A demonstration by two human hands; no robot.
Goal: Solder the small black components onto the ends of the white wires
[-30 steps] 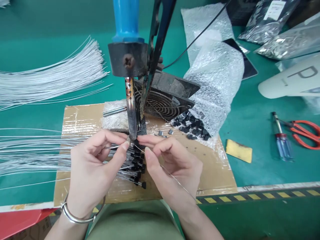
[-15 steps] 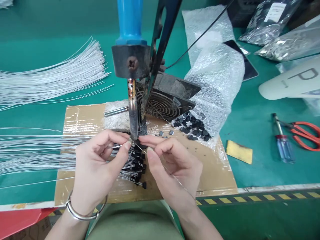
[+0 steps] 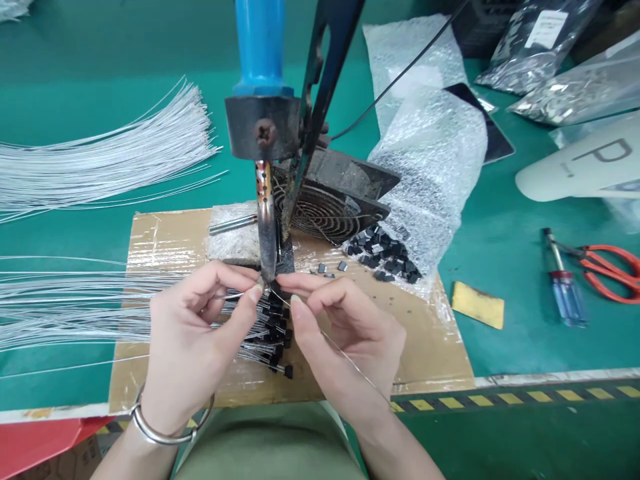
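A soldering iron (image 3: 267, 227) with a blue handle is clamped upright, tip down, at the middle. Just left of its tip, my left hand (image 3: 200, 333) pinches the end of a thin white wire (image 3: 235, 295); the small part at that end is mostly hidden by the fingers. My right hand (image 3: 345, 333) holds a thin strand of solder (image 3: 345, 357), fed between thumb and fingers up to the tip. Below the tip, wires with black ends (image 3: 277, 333) lie in a bundle on the cardboard (image 3: 420, 353).
A fan (image 3: 330, 207) stands behind the iron. Small black pieces (image 3: 383, 253) lie beside bubble wrap (image 3: 430, 173). At the right are a yellow sponge (image 3: 479, 305), a screwdriver (image 3: 565, 287) and red-handled pliers (image 3: 610, 270). More white wires (image 3: 125, 150) lie at the upper left.
Both hands stay at the iron's tip. My right thumb has shifted very slightly left along the solder. The rest looks the same.
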